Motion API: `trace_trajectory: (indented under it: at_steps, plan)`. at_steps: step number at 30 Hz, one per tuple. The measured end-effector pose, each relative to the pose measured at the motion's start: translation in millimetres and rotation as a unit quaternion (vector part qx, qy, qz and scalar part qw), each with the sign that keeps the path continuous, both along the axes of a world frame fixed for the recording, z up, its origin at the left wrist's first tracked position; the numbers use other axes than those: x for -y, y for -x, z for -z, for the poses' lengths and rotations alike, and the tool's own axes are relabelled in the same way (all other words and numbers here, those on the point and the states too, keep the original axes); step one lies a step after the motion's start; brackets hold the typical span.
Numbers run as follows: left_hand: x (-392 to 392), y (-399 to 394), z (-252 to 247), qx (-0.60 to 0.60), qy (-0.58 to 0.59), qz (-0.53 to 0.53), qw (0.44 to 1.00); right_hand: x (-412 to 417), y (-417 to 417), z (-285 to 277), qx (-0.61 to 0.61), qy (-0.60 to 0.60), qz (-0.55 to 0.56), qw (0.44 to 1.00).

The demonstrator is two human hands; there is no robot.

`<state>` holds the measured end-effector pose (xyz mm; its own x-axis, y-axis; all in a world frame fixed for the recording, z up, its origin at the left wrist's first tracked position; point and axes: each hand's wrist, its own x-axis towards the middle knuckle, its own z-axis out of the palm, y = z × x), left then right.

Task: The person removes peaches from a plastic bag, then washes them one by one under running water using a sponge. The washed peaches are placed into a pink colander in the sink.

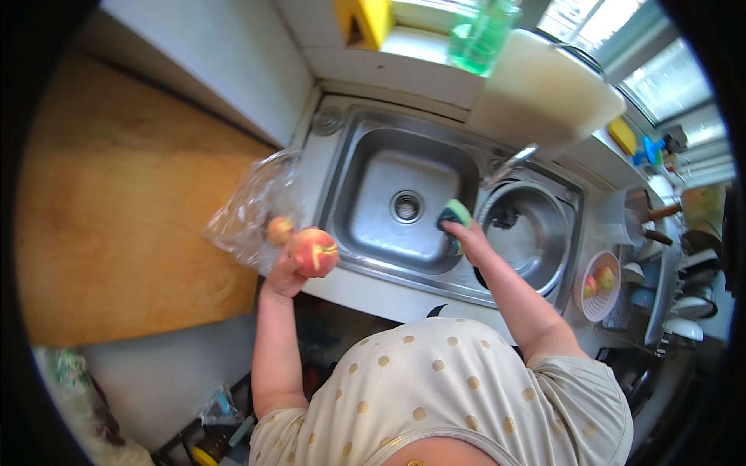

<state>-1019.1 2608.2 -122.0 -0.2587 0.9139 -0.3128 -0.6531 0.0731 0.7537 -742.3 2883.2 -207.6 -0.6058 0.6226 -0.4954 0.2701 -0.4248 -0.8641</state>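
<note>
A red and yellow peach (315, 253) rests in my left hand (285, 275), held above the counter at the sink's left front corner. Just behind it, a smaller peach (280, 230) lies in or against a clear plastic bag (247, 204). My right hand (468, 236) grips a green sponge (458, 211) with a dark scouring side, over the right edge of the left sink basin (373, 192). In the right basin stands a round metal bowl (527, 256) with a dark object, too unclear to name, near its back wall.
A chrome faucet (510, 165) stands between the basins. On the right, a white perforated basket (594, 309) holds peaches beside a dish rack (664, 297) with bowls. A wooden board (128, 215) covers the left side. A cutting board (542, 93) and green bottle (481, 41) stand behind.
</note>
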Motion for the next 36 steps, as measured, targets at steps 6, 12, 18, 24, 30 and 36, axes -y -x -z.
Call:
trace_trajectory:
  at_steps: [6,12,18,24,30,36]
  plan:
    - [-133.4,-88.9,62.5,0.089,0.136,0.084,0.983,-123.7,-68.1,0.9,0.006,-0.201,0.332,0.921]
    - [-218.3,-135.6,71.4,0.137,0.114,0.134,0.975,-196.9,-59.2,10.1,0.048,-0.241,0.232,0.941]
    - [-248.2,-150.8,88.0,0.159,0.135,0.088,0.974,-194.3,-74.9,35.6,0.018,-0.354,0.152,0.923]
    - [-268.9,-157.1,89.6,0.152,0.108,0.124,0.975,-184.7,-80.3,25.1,0.067,-0.407,0.122,0.903]
    - [-290.4,-176.7,80.6,0.136,0.083,0.128,0.979,-176.1,-83.2,17.6,0.063,-0.407,0.174,0.894]
    - [-296.9,-172.9,111.0,0.133,0.126,0.131,0.974,-110.0,-87.0,13.9,-0.075,0.066,0.331,0.938]
